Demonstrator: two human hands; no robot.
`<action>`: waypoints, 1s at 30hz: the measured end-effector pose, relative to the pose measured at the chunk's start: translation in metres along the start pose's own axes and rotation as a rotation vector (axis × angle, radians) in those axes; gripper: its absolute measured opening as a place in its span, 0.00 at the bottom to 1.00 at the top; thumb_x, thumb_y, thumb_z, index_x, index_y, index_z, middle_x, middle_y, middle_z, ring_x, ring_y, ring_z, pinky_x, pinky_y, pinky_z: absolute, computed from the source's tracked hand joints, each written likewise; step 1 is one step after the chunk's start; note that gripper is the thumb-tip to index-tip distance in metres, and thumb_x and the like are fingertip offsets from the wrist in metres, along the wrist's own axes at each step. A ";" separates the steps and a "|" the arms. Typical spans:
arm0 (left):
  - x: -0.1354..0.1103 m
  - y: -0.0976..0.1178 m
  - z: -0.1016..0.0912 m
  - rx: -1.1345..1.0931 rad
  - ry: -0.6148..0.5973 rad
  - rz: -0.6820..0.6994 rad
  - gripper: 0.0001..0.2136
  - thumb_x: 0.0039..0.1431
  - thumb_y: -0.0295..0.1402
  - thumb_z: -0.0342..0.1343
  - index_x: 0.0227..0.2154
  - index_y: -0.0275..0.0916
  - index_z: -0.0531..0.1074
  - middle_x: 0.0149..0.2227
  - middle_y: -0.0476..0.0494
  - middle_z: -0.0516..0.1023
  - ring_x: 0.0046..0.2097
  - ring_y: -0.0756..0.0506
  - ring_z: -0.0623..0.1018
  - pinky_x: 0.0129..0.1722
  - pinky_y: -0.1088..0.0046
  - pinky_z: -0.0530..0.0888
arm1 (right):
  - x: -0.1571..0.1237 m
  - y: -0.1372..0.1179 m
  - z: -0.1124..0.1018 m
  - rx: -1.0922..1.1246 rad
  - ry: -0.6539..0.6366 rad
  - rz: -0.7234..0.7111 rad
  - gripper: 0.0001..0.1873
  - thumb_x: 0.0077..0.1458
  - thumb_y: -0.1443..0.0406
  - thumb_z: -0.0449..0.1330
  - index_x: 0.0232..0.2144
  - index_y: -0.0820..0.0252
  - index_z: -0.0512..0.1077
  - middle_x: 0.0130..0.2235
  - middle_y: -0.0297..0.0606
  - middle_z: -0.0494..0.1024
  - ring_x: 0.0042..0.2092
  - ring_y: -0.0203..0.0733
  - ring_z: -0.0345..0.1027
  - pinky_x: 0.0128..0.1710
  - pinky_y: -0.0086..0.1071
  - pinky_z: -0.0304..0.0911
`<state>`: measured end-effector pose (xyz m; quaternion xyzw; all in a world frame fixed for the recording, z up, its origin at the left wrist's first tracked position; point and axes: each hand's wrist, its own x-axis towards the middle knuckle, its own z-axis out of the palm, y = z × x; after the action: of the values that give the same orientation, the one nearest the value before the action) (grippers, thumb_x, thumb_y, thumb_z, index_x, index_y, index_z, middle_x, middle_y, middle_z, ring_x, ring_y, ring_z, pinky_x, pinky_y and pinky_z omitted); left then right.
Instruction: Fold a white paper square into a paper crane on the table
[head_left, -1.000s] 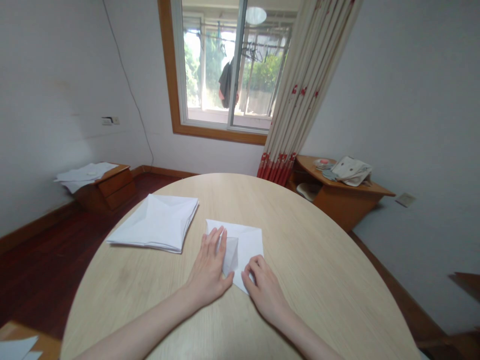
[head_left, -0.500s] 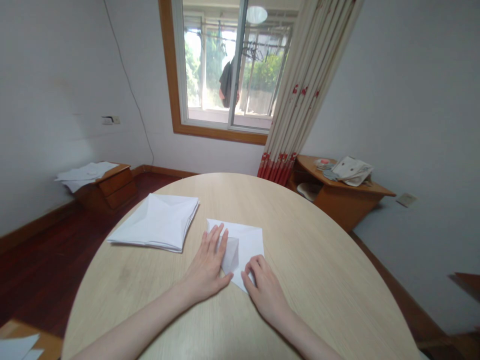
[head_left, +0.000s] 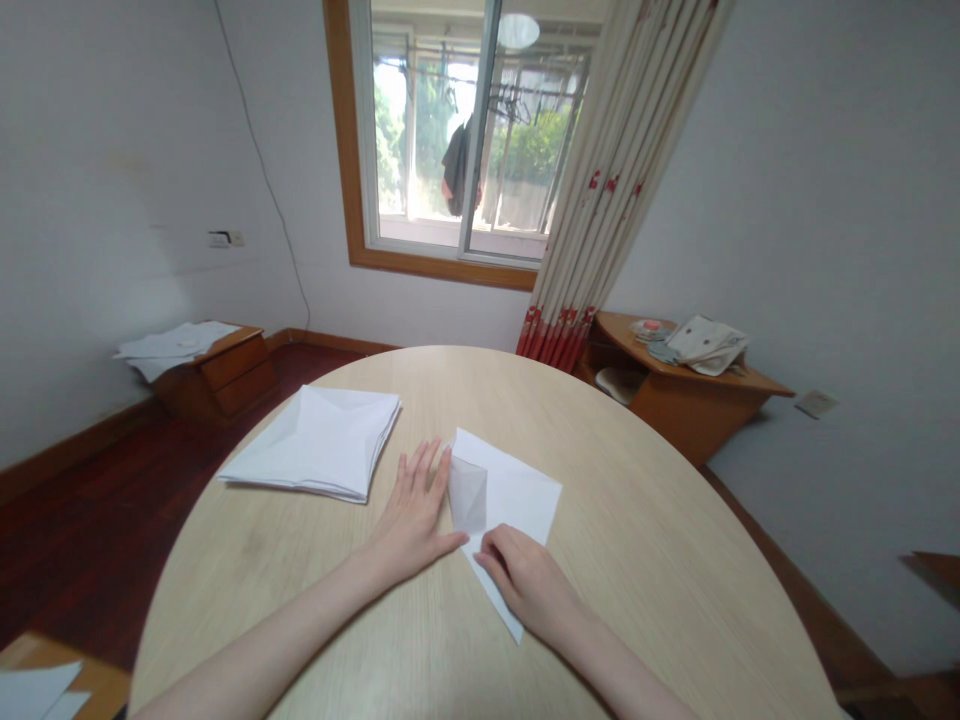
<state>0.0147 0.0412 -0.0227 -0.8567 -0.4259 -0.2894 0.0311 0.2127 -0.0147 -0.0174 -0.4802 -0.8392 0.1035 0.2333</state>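
Observation:
A partly folded sheet of white paper (head_left: 519,490) lies turned at an angle on the round wooden table, with a greyish folded flap (head_left: 469,495) on its left side. My left hand (head_left: 418,515) rests flat along the paper's left edge, fingers stretched out, index fingertip and thumb touching it. My right hand (head_left: 521,570) lies over the lower part of the paper with curled fingers, thumb and forefinger pinched near the flap's lower corner. It hides part of the sheet, whose pointed corner sticks out below.
A stack of folded white paper (head_left: 319,440) sits left of my hands on the round table (head_left: 630,560). Beyond it stands a small drawer cabinet (head_left: 232,375) with loose papers on top. To the right is a wooden corner desk (head_left: 690,410) holding a cloth bag (head_left: 709,342).
The paper has turned clockwise and shifted right, its lower corner now pointing towards me. My right hand has moved slightly down, fingers curled more. My left hand now lies beside the paper's edge.

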 end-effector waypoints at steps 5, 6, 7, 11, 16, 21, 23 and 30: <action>0.002 -0.003 0.003 -0.012 0.006 -0.023 0.52 0.50 0.46 0.63 0.67 0.36 0.33 0.67 0.24 0.46 0.68 0.28 0.45 0.61 0.40 0.50 | 0.001 -0.003 0.004 -0.027 0.002 0.010 0.09 0.63 0.68 0.49 0.29 0.57 0.64 0.28 0.36 0.74 0.31 0.42 0.70 0.30 0.31 0.60; 0.002 -0.003 0.004 -0.015 0.010 -0.025 0.52 0.50 0.47 0.63 0.67 0.36 0.33 0.67 0.24 0.47 0.68 0.28 0.46 0.61 0.40 0.50 | 0.002 -0.004 0.005 -0.025 -0.007 0.018 0.10 0.63 0.68 0.49 0.29 0.57 0.64 0.28 0.35 0.75 0.30 0.41 0.71 0.30 0.30 0.59; 0.002 -0.004 0.004 -0.020 0.015 -0.027 0.53 0.49 0.47 0.64 0.66 0.37 0.33 0.67 0.24 0.47 0.68 0.28 0.46 0.61 0.40 0.50 | 0.002 -0.004 0.005 -0.027 -0.016 0.026 0.10 0.63 0.68 0.49 0.29 0.57 0.65 0.27 0.34 0.75 0.29 0.41 0.71 0.30 0.30 0.59; 0.003 -0.006 0.006 -0.037 0.029 -0.039 0.55 0.47 0.49 0.65 0.66 0.37 0.32 0.66 0.23 0.48 0.67 0.28 0.47 0.61 0.40 0.50 | 0.007 -0.006 0.004 -0.074 -0.047 0.032 0.09 0.62 0.68 0.51 0.29 0.57 0.64 0.27 0.35 0.76 0.29 0.41 0.72 0.29 0.29 0.57; 0.003 -0.008 0.008 -0.049 0.042 -0.062 0.56 0.45 0.50 0.66 0.66 0.37 0.33 0.66 0.23 0.47 0.67 0.27 0.47 0.61 0.40 0.50 | 0.016 -0.004 0.004 -0.123 -0.082 0.012 0.08 0.62 0.67 0.52 0.28 0.57 0.65 0.26 0.37 0.78 0.29 0.43 0.74 0.26 0.28 0.53; 0.003 -0.008 0.006 -0.038 0.028 -0.058 0.55 0.44 0.50 0.66 0.66 0.35 0.37 0.66 0.23 0.47 0.67 0.27 0.45 0.61 0.39 0.49 | 0.020 -0.003 0.003 -0.168 -0.121 -0.003 0.10 0.62 0.66 0.52 0.28 0.57 0.67 0.26 0.38 0.79 0.28 0.44 0.74 0.25 0.29 0.50; 0.004 -0.007 0.005 -0.029 0.030 -0.055 0.55 0.45 0.49 0.66 0.66 0.35 0.37 0.66 0.23 0.47 0.67 0.28 0.45 0.61 0.40 0.49 | 0.020 -0.003 0.002 -0.173 -0.134 -0.004 0.10 0.62 0.66 0.52 0.29 0.58 0.68 0.27 0.38 0.79 0.28 0.44 0.74 0.25 0.29 0.49; 0.002 -0.006 0.003 0.007 0.008 -0.018 0.53 0.47 0.49 0.64 0.66 0.36 0.36 0.67 0.25 0.45 0.68 0.29 0.44 0.62 0.41 0.48 | 0.015 -0.001 -0.001 -0.102 -0.194 -0.020 0.09 0.61 0.67 0.53 0.29 0.58 0.70 0.27 0.35 0.78 0.29 0.40 0.73 0.28 0.27 0.53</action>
<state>0.0126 0.0477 -0.0250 -0.8516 -0.4342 -0.2918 0.0332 0.2061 -0.0026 -0.0120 -0.4706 -0.8669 0.1041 0.1273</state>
